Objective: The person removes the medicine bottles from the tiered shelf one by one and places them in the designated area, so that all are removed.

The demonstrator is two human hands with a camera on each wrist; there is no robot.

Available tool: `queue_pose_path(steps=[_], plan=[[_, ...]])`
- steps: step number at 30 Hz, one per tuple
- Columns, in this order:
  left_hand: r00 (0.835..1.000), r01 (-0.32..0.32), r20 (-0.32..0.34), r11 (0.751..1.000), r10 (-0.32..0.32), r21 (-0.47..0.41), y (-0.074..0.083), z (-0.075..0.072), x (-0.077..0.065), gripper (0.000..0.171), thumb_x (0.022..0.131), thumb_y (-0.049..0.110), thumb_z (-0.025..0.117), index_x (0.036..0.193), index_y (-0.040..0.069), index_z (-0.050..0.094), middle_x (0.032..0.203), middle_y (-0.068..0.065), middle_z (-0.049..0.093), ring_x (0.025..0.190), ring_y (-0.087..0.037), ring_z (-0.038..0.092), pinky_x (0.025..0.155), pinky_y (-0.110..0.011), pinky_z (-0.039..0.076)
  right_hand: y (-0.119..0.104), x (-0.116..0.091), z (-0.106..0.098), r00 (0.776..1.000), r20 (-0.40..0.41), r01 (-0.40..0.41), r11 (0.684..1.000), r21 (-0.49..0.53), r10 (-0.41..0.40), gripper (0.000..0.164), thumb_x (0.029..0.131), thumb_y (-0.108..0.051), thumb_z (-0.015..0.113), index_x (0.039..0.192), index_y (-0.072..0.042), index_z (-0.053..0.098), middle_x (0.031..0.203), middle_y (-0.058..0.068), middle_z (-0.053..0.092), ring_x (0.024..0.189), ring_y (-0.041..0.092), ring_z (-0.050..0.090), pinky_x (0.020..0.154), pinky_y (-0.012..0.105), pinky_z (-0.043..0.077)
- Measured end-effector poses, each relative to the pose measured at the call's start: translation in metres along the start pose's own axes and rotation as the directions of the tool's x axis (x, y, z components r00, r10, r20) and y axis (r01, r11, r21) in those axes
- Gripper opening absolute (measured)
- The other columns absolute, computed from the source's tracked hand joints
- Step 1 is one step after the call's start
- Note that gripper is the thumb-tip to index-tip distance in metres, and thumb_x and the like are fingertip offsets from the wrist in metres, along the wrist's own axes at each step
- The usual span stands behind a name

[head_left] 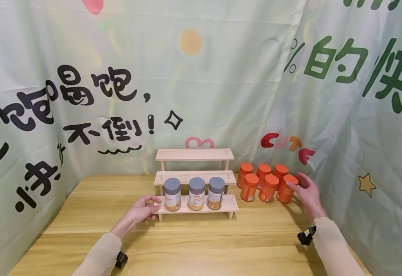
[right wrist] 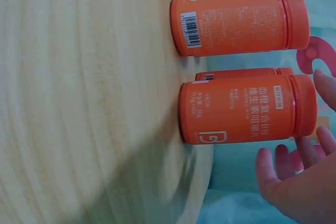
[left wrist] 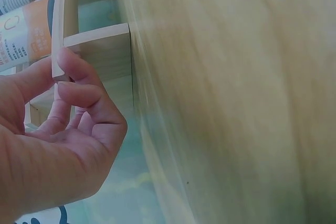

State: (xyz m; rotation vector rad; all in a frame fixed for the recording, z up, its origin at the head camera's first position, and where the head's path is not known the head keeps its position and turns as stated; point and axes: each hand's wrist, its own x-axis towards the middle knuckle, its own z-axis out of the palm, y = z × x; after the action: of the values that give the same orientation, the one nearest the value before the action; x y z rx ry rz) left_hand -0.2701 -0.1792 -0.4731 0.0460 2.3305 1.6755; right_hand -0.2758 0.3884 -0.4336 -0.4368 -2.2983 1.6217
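Observation:
My left hand (head_left: 141, 210) pinches the left end of the lowest board of a three-step wooden display rack (head_left: 195, 155). Close up in the left wrist view, thumb and curled fingers (left wrist: 86, 95) meet at the board's corner. On that lowest step stand three bottles with grey caps and white-and-orange labels, the left bottle (head_left: 172, 194) nearest this hand. To the right, my right hand (head_left: 308, 193) is at the cap of the front-right orange vitamin bottle (right wrist: 241, 109), thumb on one side and spread fingers on the other. This bottle stands upright on the table.
Several more orange bottles (head_left: 268, 188) stand in two close rows right of the rack, beside the held-out right hand. The wooden table (head_left: 187, 245) runs back to a printed cloth curtain (head_left: 221, 76) that also closes in both sides.

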Motion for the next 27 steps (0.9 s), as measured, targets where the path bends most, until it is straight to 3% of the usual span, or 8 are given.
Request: queue_pose_path(steps=[3,8,14,21,27], plan=[[1.000,-0.003,0.004,1.000,0.003,-0.002,0.001,0.000,-0.001,0.023,0.092,0.013,0.066,0.112,0.009,0.058,0.076,-0.005,0.060,0.062,-0.016,0.059,0.048,-0.025,0.041,-0.004,-0.002,0.000,0.998,-0.056,0.007,1.000,0.015,-0.006,0.073,0.090,-0.036,0.070,0.150,-0.010,0.037,0.147,0.012,0.042,0.124,0.021,0.043,0.081,0.007,0.040],[1.000,-0.011,0.002,1.000,0.011,0.003,0.003,0.000,-0.003,0.024,0.091,0.013,0.066,0.114,0.008,0.057,0.076,-0.005,0.060,0.061,-0.015,0.058,0.047,-0.024,0.040,-0.010,-0.004,0.000,0.991,-0.131,0.026,0.999,0.036,-0.021,0.061,0.088,-0.035,0.073,0.140,-0.010,0.052,0.121,-0.006,0.057,0.099,0.004,0.046,0.077,0.009,0.041],[1.000,-0.003,0.003,1.000,0.003,0.005,0.003,-0.001,-0.003,0.026,0.091,0.014,0.066,0.114,0.008,0.057,0.076,-0.005,0.059,0.061,-0.015,0.058,0.047,-0.024,0.040,-0.019,-0.006,0.003,0.982,-0.187,0.048,0.990,0.129,-0.023,0.038,0.089,-0.028,0.072,0.122,-0.011,0.064,0.093,-0.020,0.061,0.085,0.000,0.051,0.069,0.010,0.044],[1.000,0.005,0.003,1.000,-0.005,0.002,0.002,-0.001,-0.003,0.024,0.091,0.013,0.066,0.113,0.009,0.057,0.077,-0.005,0.061,0.062,-0.016,0.059,0.048,-0.024,0.041,-0.034,-0.019,0.015,0.993,-0.111,0.064,0.957,0.282,-0.033,0.021,0.089,-0.020,0.072,0.108,-0.012,0.069,0.078,-0.020,0.066,0.074,-0.001,0.061,0.064,0.015,0.050],[1.000,0.007,-0.001,1.000,-0.007,0.000,0.003,0.000,-0.003,0.023,0.091,0.014,0.066,0.113,0.009,0.057,0.077,-0.006,0.060,0.062,-0.016,0.059,0.049,-0.025,0.042,-0.042,-0.030,0.026,0.998,0.033,0.039,0.969,0.244,-0.049,0.026,0.092,-0.030,0.069,0.111,-0.013,0.067,0.084,-0.018,0.069,0.076,0.001,0.065,0.065,0.019,0.052]])
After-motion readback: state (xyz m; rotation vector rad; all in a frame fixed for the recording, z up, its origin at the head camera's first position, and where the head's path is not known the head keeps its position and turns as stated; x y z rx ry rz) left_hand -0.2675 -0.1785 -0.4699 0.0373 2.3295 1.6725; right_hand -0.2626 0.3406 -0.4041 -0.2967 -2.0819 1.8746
